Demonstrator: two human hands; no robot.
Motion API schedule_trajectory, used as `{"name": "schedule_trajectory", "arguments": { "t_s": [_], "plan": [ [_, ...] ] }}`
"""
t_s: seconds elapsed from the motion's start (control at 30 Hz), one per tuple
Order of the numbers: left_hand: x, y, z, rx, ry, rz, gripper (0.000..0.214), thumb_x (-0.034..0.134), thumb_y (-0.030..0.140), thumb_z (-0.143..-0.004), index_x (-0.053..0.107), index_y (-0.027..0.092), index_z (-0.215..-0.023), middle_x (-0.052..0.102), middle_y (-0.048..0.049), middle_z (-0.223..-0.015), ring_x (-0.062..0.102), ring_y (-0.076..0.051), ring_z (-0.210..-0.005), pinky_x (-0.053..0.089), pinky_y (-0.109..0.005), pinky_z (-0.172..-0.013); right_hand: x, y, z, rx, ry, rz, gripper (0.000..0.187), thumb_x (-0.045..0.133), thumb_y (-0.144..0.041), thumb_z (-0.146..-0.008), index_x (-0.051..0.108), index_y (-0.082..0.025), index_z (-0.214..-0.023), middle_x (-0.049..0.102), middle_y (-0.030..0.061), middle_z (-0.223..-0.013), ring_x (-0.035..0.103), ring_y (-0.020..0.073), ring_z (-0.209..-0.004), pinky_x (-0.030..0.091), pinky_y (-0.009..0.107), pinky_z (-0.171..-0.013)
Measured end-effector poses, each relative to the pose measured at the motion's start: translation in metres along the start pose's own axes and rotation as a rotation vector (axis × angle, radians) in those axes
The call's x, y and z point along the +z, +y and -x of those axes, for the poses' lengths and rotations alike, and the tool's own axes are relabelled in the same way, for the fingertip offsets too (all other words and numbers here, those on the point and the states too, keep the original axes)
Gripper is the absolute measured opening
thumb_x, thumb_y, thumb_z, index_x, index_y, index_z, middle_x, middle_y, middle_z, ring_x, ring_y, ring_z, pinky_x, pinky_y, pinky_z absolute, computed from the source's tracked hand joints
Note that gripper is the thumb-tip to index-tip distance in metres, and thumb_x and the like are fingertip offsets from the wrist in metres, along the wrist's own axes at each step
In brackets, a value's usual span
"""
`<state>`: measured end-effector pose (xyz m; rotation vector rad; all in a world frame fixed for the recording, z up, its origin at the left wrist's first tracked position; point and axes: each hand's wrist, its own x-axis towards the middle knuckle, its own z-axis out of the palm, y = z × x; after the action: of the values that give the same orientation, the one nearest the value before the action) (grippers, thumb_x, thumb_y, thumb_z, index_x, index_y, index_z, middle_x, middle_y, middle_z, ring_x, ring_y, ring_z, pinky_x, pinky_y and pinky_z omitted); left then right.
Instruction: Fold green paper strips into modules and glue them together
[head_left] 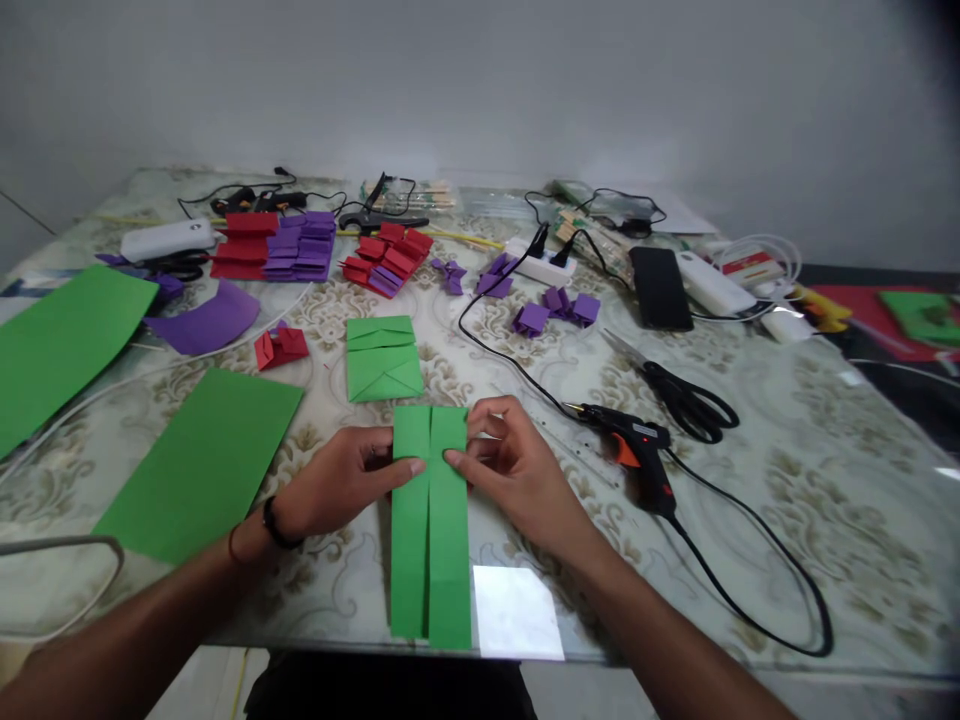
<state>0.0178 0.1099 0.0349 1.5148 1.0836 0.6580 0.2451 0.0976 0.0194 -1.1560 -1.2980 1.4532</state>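
Left hand (337, 485), right hand (521, 475) pinching green strip (448, 550) at opposite edges, toward far end. Green square (384, 362) just beyond; glue gun (634, 430) right on tabletop (862, 570).

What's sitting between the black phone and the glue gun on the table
The black-handled scissors lie between the phone and the glue gun, as the head view shows.
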Motion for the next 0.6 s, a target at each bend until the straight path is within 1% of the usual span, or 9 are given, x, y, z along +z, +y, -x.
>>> {"name": "schedule_trajectory", "arguments": {
  "t_s": [0.1,0.17,0.27,0.4,0.43,0.5,0.53,0.57,0.6],
  "plan": [
    [-0.001,-0.002,-0.001,-0.031,-0.103,0.069,0.029,0.068,0.042,-0.095,0.079,0.015,-0.094,0.079,-0.0053,-0.088,0.071,-0.021,-0.078,0.057,-0.028,-0.069,-0.003,-0.001,0.0,-0.021,-0.016,0.126,0.018,0.078,-0.036,-0.091,0.064,-0.025,-0.096,0.059,-0.0054,-0.072,0.059,0.0131,-0.063,0.047,0.025,-0.057],
    [-0.002,-0.004,-0.002,-0.049,-0.124,0.087,0.03,0.07,0.043,-0.094,0.077,0.015,-0.093,0.077,-0.0044,-0.085,0.068,-0.019,-0.074,0.055,-0.027,-0.066,-0.005,-0.002,-0.001,-0.045,-0.011,0.174,0.015,0.077,-0.036,-0.092,0.069,-0.024,-0.095,0.061,-0.0034,-0.074,0.059,0.0138,-0.065,0.047,0.026,-0.059],
    [-0.003,-0.005,-0.002,-0.049,-0.122,0.081,0.028,0.069,0.043,-0.095,0.075,0.015,-0.091,0.076,-0.0037,-0.084,0.067,-0.018,-0.074,0.054,-0.027,-0.066,-0.007,-0.003,-0.002,-0.052,-0.001,0.199,0.016,0.078,-0.036,-0.09,0.072,-0.023,-0.098,0.063,-0.0026,-0.075,0.059,0.014,-0.067,0.049,0.026,-0.061],
    [-0.005,-0.006,-0.002,-0.032,-0.049,0.03,0.031,0.067,0.043,-0.097,0.071,0.016,-0.081,0.073,-0.0021,-0.076,0.068,-0.017,-0.069,0.053,-0.026,-0.062,-0.008,-0.003,-0.002,-0.031,-0.021,0.144,0.022,0.08,-0.038,-0.088,0.072,-0.024,-0.103,0.06,-0.0035,-0.076,0.061,0.0136,-0.066,0.051,0.025,-0.06],
    [-0.006,-0.006,-0.003,-0.036,-0.041,0.037,0.031,0.067,0.044,-0.097,0.07,0.017,-0.082,0.074,-0.0019,-0.075,0.07,-0.017,-0.068,0.055,-0.027,-0.063,-0.008,-0.003,-0.003,-0.026,-0.022,0.132,0.023,0.081,-0.038,-0.088,0.072,-0.023,-0.104,0.06,-0.0033,-0.078,0.061,0.0137,-0.067,0.052,0.025,-0.06],
    [-0.009,-0.007,-0.004,-0.021,0.007,0.043,0.028,0.067,0.046,-0.098,0.07,0.018,-0.092,0.077,-0.0027,-0.078,0.075,-0.02,-0.071,0.06,-0.029,-0.066,-0.009,-0.004,-0.003,-0.016,-0.013,0.123,0.024,0.081,-0.038,-0.087,0.071,-0.023,-0.103,0.059,-0.0031,-0.079,0.061,0.0138,-0.068,0.053,0.025,-0.06],
    [-0.012,-0.009,-0.005,0.011,0.066,0.001,0.027,0.067,0.046,-0.098,0.07,0.019,-0.098,0.079,-0.0037,-0.082,0.077,-0.021,-0.075,0.063,-0.032,-0.07,-0.009,-0.004,-0.003,-0.012,-0.008,0.123,0.025,0.081,-0.039,-0.086,0.071,-0.023,-0.102,0.058,-0.0032,-0.079,0.061,0.0137,-0.068,0.053,0.025,-0.06],
    [-0.016,-0.011,-0.007,0.065,0.15,-0.089,0.026,0.067,0.045,-0.099,0.07,0.019,-0.104,0.081,-0.0051,-0.088,0.079,-0.023,-0.081,0.065,-0.035,-0.077,-0.01,-0.004,-0.004,-0.006,-0.005,0.128,0.025,0.08,-0.039,-0.086,0.071,-0.022,-0.102,0.057,-0.0035,-0.079,0.06,0.0134,-0.067,0.053,0.025,-0.059],
    [-0.02,-0.013,-0.009,0.135,0.25,-0.214,0.026,0.067,0.043,-0.099,0.071,0.02,-0.11,0.082,-0.0073,-0.098,0.08,-0.025,-0.091,0.066,-0.038,-0.086,-0.011,-0.004,-0.005,0.0,-0.004,0.136,0.025,0.08,-0.039,-0.086,0.07,-0.022,-0.102,0.056,-0.0038,-0.078,0.059,0.0131,-0.066,0.052,0.025,-0.059]
  ]
}}
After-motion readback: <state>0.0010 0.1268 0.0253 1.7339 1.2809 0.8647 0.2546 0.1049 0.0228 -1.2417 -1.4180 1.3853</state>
